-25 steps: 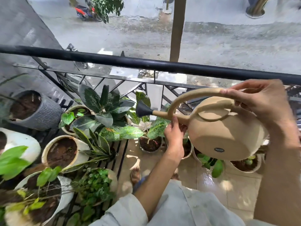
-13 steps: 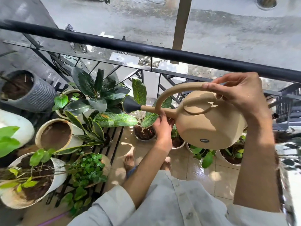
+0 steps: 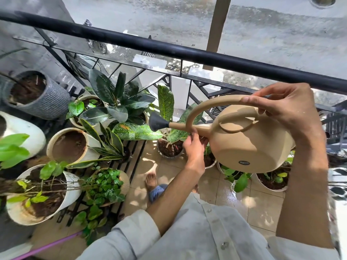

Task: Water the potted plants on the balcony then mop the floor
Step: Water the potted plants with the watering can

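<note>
While the right hand [image 3: 287, 111] grips the watering can [image 3: 249, 139] handle and the left hand [image 3: 195, 145] pinches its spout, the can has swung left over the floor's potted plants [image 3: 120, 102], watering unfinished.

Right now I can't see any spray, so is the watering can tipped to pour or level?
Roughly level: the watering can has its spout near horizontal, and no water shows at the black rose.
</note>
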`<state>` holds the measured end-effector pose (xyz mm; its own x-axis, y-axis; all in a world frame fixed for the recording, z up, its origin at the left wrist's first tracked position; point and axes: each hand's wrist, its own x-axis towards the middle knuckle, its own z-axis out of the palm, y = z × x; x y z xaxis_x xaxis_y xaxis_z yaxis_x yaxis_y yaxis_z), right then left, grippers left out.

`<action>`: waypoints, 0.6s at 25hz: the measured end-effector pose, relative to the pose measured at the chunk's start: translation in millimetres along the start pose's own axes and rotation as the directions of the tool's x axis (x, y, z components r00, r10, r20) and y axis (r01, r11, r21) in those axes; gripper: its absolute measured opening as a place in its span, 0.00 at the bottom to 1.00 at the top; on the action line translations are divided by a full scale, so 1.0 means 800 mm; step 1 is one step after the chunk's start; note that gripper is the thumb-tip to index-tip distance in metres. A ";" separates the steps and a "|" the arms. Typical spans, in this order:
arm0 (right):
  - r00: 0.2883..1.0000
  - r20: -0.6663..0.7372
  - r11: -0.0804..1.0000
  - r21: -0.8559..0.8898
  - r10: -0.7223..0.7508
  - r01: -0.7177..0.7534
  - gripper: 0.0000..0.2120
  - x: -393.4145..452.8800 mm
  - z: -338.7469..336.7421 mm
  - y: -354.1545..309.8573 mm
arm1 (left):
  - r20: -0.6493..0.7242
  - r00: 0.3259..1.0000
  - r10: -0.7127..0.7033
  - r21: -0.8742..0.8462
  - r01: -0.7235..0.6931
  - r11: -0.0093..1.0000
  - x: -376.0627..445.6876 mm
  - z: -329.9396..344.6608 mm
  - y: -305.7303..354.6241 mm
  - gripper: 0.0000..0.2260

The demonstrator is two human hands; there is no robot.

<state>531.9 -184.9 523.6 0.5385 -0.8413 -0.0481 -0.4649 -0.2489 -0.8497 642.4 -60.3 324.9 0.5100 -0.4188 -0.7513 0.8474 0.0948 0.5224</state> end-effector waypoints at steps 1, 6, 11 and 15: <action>1.000 0.007 1.000 -0.003 -0.002 0.002 0.19 0.001 0.001 0.001 | -0.004 1.000 0.001 -0.005 -0.001 1.000 0.000 -0.001 0.000 0.15; 0.999 0.039 1.000 0.020 0.012 -0.013 0.20 0.005 0.013 -0.005 | -0.030 0.999 -0.010 -0.021 0.009 1.000 0.003 -0.011 0.008 0.10; 0.999 0.041 0.999 0.042 0.015 -0.017 0.20 0.010 0.030 -0.016 | -0.028 0.999 -0.016 -0.012 0.016 1.000 0.015 -0.016 0.023 0.11; 0.999 -0.002 0.998 0.048 0.050 -0.050 0.19 0.011 0.042 -0.034 | 0.019 1.000 -0.016 0.010 0.015 1.000 0.030 -0.019 0.047 0.12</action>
<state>573.0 -169.8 528.6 0.5132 -0.8536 -0.0899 -0.4572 -0.1832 -0.8703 688.4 -52.8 320.0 0.4938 -0.4377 -0.7514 0.8537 0.0797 0.5146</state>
